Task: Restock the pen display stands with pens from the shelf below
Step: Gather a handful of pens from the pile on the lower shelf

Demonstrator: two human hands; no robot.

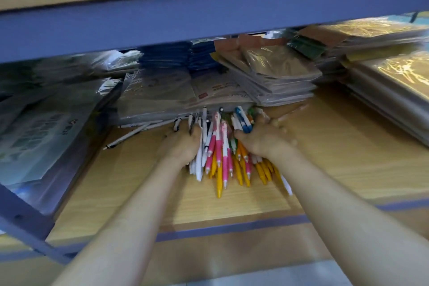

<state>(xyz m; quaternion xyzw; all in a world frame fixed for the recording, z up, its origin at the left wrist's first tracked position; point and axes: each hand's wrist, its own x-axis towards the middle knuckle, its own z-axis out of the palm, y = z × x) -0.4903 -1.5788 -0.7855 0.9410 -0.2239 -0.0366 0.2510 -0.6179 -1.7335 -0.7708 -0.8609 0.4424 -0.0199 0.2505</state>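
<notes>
A bunch of pens (220,153), white, pink, yellow and blue, lies on the wooden lower shelf (325,158). My left hand (183,144) wraps the left side of the bunch, fingers curled round the white pens. On the right side, my right hand (262,137) grips the yellow and blue ones. Both hands squeeze the bunch between them. A few loose white pens (130,134) lie on the shelf to the left. No display stand is in view.
Stacks of plastic-wrapped notebooks (274,76) sit right behind the pens, with more stacks at the right (394,90) and wrapped packs at the left (46,127). A blue metal shelf beam (209,21) hangs low overhead. A blue upright (25,225) stands at the lower left.
</notes>
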